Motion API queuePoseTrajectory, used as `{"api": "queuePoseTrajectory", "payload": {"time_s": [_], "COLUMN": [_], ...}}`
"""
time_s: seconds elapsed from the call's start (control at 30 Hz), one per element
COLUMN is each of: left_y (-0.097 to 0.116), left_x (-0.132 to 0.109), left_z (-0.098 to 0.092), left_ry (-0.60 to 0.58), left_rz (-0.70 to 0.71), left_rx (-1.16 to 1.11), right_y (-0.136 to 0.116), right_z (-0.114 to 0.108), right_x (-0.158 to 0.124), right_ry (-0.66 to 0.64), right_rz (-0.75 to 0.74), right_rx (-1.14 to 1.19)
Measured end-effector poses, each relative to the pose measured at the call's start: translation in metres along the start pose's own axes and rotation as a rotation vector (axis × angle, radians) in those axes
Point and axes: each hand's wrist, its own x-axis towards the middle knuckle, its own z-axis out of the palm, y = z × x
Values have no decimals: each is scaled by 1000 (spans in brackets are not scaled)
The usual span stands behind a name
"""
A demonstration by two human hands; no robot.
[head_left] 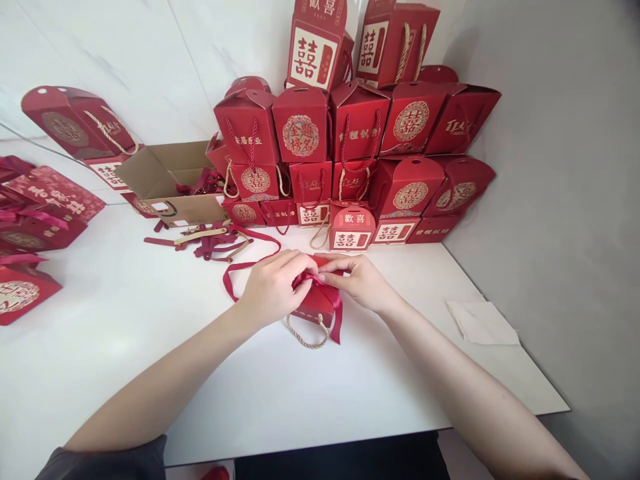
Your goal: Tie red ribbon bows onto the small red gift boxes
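Note:
A small red gift box [315, 307] with a twisted cream rope handle [309, 345] sits on the white table in front of me. Over its top, my left hand [274, 283] has its fingers curled round a dark red ribbon [337, 313]. My right hand [360, 280] pinches the same ribbon from the other side, thumb and fingertips together. One ribbon end hangs down the box's right side. The other long length loops out across the table to the left, past my left hand. My fingers partly hide the spot where the ribbon gathers.
Stacked red gift boxes [300, 127] stand against the wall. Behind on the left is an open cardboard box [165, 170], with loose ribbon pieces [210, 243] before it. More red boxes [30, 227] are at far left. A white cloth or paper [483, 322] lies right.

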Motion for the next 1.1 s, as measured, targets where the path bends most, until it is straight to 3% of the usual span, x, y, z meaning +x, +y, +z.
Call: {"api": "queuePoseTrajectory", "payload": {"time_s": [0.13,0.3,0.47,0.7,1.1], "left_y": [2,2,-5,-6,-11], "left_x": [2,3,7,14,15], "left_z": [-2,-9,-18,-26,-33], "left_ry": [72,7,-137,-223,-354], "left_rz": [-66,-140,-280,-453,-492], "left_rx": [163,358,184,-233,-333], "right_y": [3,3,1,3,0], "right_z": [3,7,8,7,3], "right_x": [-1,-4,-5,-6,-9], "right_ry": [81,230,218,195,122], "right_rz": [-58,-165,-228,-251,-237], "right_rx": [-4,-176,-227,-233,-241]}}
